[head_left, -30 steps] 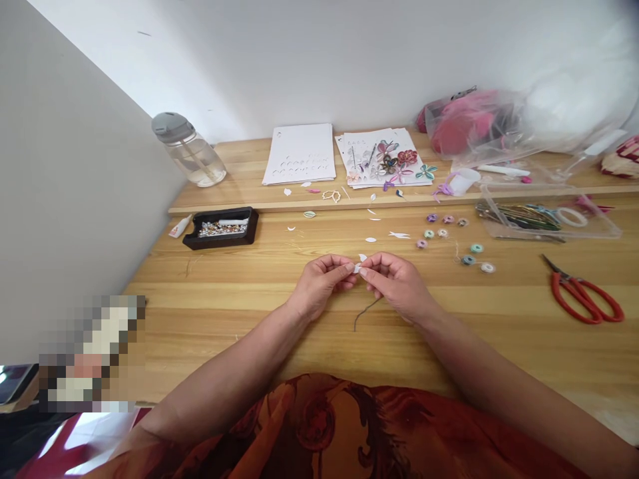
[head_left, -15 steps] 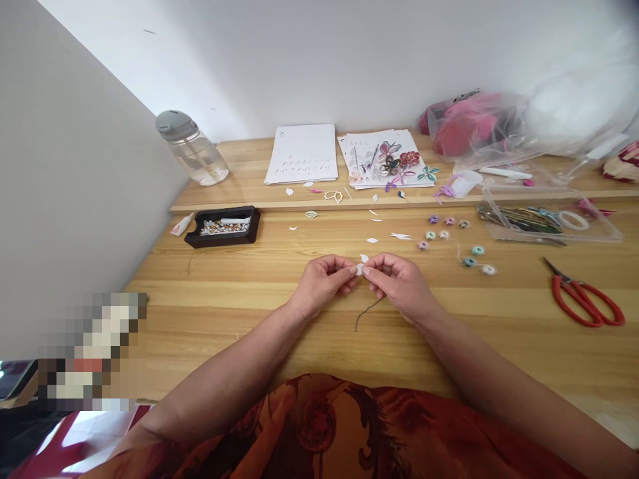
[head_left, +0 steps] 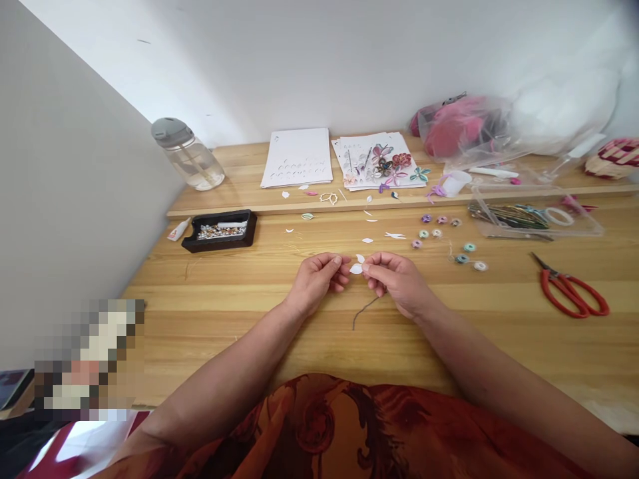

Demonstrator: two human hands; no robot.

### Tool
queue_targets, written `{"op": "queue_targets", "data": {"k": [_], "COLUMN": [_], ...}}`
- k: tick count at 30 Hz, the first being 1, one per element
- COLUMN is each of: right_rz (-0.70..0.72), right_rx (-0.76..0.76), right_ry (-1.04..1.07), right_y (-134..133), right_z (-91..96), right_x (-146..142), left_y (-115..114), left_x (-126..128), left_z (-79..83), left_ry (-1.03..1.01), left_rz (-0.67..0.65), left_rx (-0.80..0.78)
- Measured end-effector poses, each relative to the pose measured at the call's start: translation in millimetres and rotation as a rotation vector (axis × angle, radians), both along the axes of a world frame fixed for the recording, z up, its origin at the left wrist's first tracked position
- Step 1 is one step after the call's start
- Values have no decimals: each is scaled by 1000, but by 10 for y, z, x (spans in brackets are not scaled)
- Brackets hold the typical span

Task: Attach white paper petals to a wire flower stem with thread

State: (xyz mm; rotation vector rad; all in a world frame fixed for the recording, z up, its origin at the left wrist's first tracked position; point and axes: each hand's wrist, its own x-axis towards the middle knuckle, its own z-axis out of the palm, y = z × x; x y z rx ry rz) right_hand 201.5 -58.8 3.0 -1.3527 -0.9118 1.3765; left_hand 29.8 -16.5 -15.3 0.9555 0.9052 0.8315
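Observation:
My right hand (head_left: 399, 281) pinches a small white paper petal (head_left: 356, 269) between thumb and forefinger just above the wooden table (head_left: 239, 306). A thin dark wire (head_left: 363, 311) trails from under this hand toward me. My left hand (head_left: 317, 281) is a short gap to the left of the petal. Its fingers are curled in, and nothing shows in them. Another white petal (head_left: 360, 258) lies on the table just behind the held one.
A black tray of beads (head_left: 219, 229) and a glue tube (head_left: 178, 229) sit at left, a water bottle (head_left: 188, 154) behind. White sheets (head_left: 298, 157), finished paper flowers (head_left: 384, 163), small coils (head_left: 439, 233), a clear box (head_left: 534, 213) and red scissors (head_left: 569, 293) lie to the right.
My left hand has let go of the petal and drawn slightly to the left. The right hand keeps hold of the petal. The view has shifted a little.

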Motion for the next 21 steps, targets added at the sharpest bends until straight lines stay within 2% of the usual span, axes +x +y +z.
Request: {"op": "queue_targets", "data": {"k": [11, 21], "right_rz": [3, -5], "right_rx": [-5, -5], "right_ry": [-4, 8], "right_y": [-11, -7], "right_z": [24, 19], "right_x": [0, -2], "left_y": [7, 0], "left_x": [-3, -10], "left_z": [33, 22], "left_ry": [19, -16], "left_rz": [-15, -36], "left_rx": [-39, -1]}}
